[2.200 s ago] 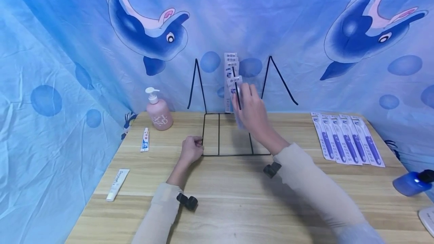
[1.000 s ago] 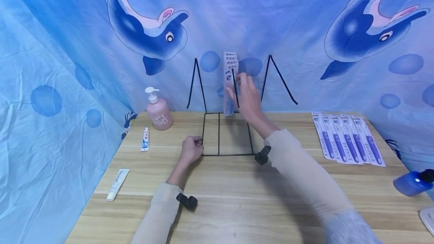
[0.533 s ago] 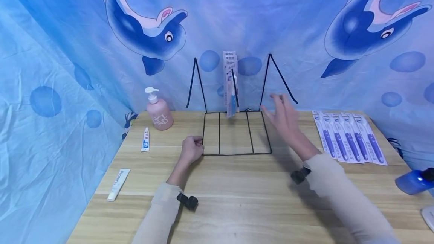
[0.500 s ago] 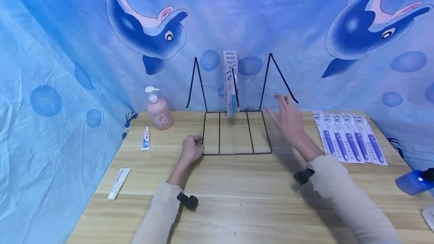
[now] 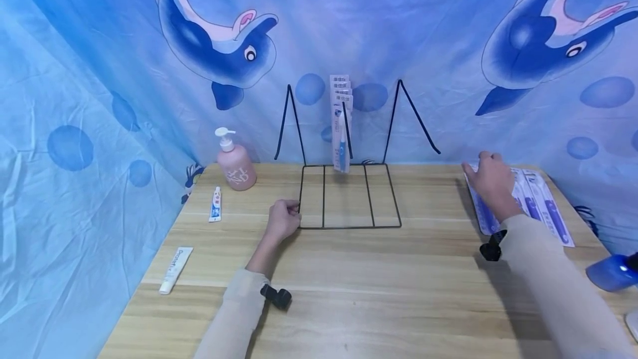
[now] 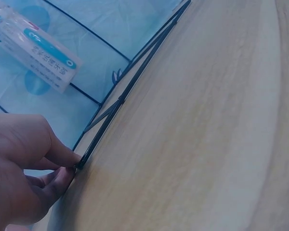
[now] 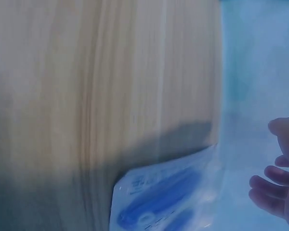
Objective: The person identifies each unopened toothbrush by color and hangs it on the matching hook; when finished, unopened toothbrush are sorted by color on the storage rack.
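My left hand pinches the near left corner of a black wire display rack, and the left wrist view has thumb and finger on its wire. Several packaged toothbrushes, the front one blue, hang one behind another from the rack's middle hook. At the right, my right hand hovers over a fanned row of packaged purple toothbrushes, covering part of it. The right wrist view shows that hand with parted, loosely bent fingers, nothing between them, beyond the nearest pack.
A pink pump bottle stands left of the rack. Two tubes, a small one and a white one, lie on the wooden table. A blue bottle lies at the right edge. A dolphin-print curtain hangs behind.
My right hand set a toothbrush pack on the middle hook, let go, and moved right to the purple toothbrush packs. The hanging packs have stopped swinging. My left hand stayed on the rack's corner.
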`<action>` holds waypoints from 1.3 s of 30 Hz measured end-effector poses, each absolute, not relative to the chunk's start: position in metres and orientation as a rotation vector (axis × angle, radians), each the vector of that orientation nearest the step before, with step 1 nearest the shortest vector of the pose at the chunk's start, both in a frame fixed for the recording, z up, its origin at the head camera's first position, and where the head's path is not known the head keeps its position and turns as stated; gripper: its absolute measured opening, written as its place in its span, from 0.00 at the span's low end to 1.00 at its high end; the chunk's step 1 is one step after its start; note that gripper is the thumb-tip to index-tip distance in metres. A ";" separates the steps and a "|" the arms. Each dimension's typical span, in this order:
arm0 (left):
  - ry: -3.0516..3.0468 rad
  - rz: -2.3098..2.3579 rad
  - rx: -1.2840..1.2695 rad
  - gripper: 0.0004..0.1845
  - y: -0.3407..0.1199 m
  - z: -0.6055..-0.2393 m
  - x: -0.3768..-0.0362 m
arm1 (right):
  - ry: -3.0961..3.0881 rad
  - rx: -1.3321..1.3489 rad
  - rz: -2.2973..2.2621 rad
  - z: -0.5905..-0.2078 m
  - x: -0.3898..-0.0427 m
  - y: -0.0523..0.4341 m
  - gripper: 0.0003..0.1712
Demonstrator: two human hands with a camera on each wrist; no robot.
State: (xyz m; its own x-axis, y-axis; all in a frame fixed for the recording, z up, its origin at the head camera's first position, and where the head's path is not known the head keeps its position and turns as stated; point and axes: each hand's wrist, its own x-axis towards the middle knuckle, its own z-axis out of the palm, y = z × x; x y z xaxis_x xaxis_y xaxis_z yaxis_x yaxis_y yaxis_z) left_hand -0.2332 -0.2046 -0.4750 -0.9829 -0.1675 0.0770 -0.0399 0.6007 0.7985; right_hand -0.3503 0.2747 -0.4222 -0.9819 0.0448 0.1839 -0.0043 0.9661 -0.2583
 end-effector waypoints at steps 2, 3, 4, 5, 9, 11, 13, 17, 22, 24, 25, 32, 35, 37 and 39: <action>-2.676 -1.321 0.171 0.21 -0.205 -0.475 -0.233 | -2.978 -0.065 0.368 -0.426 -0.356 0.283 0.36; -2.673 -1.318 0.170 0.21 -0.205 -0.475 -0.234 | -2.995 -0.078 0.369 -0.427 -0.358 0.287 0.35; -2.672 -1.315 0.170 0.21 -0.205 -0.475 -0.234 | -3.009 -0.086 0.368 -0.429 -0.360 0.289 0.34; -2.671 -1.315 0.168 0.21 -0.205 -0.476 -0.234 | -3.021 -0.094 0.379 -0.431 -0.361 0.292 0.33; -2.671 -1.316 0.159 0.21 -0.205 -0.476 -0.235 | -3.040 -0.106 0.432 -0.439 -0.362 0.298 0.30; -2.672 -1.318 0.160 0.21 -0.207 -0.476 -0.234 | -3.029 -0.095 0.476 -0.445 -0.365 0.297 0.30; -2.670 -1.316 0.168 0.21 -0.208 -0.476 -0.234 | -3.013 -0.089 0.518 -0.450 -0.368 0.295 0.30; -2.657 -1.335 0.182 0.21 -0.209 -0.476 -0.235 | -2.994 -0.107 0.595 -0.458 -0.375 0.293 0.28; -2.661 -1.333 0.160 0.20 -0.207 -0.479 -0.236 | -2.999 -0.193 0.586 -0.466 -0.379 0.293 0.26; -2.661 -1.326 0.153 0.20 -0.207 -0.478 -0.235 | -2.997 -0.205 0.565 -0.468 -0.380 0.293 0.26; -2.657 -1.330 0.148 0.20 -0.206 -0.478 -0.235 | -2.993 -0.210 0.555 -0.468 -0.380 0.294 0.26; -2.644 -1.330 0.134 0.20 -0.203 -0.475 -0.236 | -2.993 -0.231 0.549 -0.463 -0.378 0.295 0.23; -2.648 -1.327 0.140 0.21 -0.203 -0.477 -0.237 | -2.998 -0.225 0.521 -0.460 -0.378 0.295 0.23; -2.649 -1.333 0.162 0.21 -0.203 -0.478 -0.237 | -2.986 -0.205 0.507 -0.456 -0.377 0.294 0.24; -2.651 -1.335 0.177 0.21 -0.203 -0.479 -0.237 | -2.957 -0.173 0.507 -0.451 -0.376 0.292 0.24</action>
